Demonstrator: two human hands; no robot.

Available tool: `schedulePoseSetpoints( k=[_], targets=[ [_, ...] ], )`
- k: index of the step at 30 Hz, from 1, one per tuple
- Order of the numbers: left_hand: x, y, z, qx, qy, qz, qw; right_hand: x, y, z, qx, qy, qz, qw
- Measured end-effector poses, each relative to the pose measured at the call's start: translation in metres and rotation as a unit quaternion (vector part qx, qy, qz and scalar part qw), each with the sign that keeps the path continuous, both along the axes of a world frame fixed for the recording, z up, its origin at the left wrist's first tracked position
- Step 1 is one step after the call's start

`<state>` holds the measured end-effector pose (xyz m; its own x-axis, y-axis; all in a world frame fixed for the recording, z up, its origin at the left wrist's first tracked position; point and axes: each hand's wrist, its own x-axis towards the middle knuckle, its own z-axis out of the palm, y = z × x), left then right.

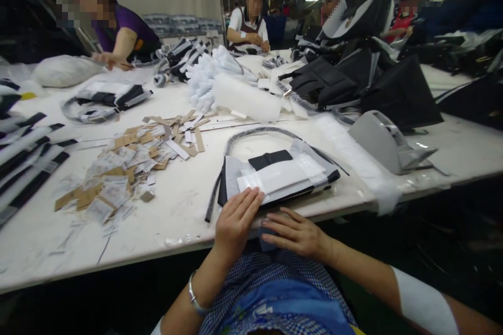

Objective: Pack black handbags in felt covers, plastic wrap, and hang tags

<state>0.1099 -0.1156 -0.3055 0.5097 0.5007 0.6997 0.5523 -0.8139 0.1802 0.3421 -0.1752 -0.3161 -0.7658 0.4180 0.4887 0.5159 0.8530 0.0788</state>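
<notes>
My left hand (236,222) lies flat with its fingers stretched out on the near edge of a folded black-and-grey bag (275,178) at the table's front edge. My right hand (293,233) rests beside it, fingers extended, touching the bag's near edge at the table rim. A white wrapped strip (281,175) lies across the top of the bag, and a grey strap (255,136) loops behind it. Neither hand holds anything.
A heap of small clear packets and brown card strips (121,167) lies to the left. White foam pieces (231,86), black bags (353,84) and a grey tape dispenser (387,141) stand behind. Several other people work at the far side.
</notes>
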Motion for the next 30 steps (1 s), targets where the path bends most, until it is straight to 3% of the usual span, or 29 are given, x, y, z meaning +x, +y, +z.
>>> schedulePoseSetpoints(
  k=[2, 5, 16, 24, 30],
  targets=[
    [-0.002, 0.001, 0.000, 0.003, 0.019, -0.001, 1.000, -0.010, 0.007, -0.005, 0.021, 0.048, 0.008, 0.999],
    [-0.005, 0.002, 0.000, 0.012, 0.046, -0.006, 0.999, -0.022, 0.009, 0.001, 0.014, 0.097, 0.016, 0.995],
    [-0.004, 0.001, 0.000, 0.011, 0.038, 0.002, 0.999, -0.037, -0.033, 0.009, -0.093, 0.185, -0.018, 0.978],
    [-0.004, 0.002, 0.001, 0.018, 0.034, -0.008, 0.999, -0.028, -0.026, 0.046, -0.097, 0.191, -0.024, 0.976],
    [-0.004, 0.002, -0.003, 0.001, 0.055, -0.006, 0.998, -0.025, 0.022, 0.083, -0.076, 0.170, -0.042, 0.982]
  ],
)
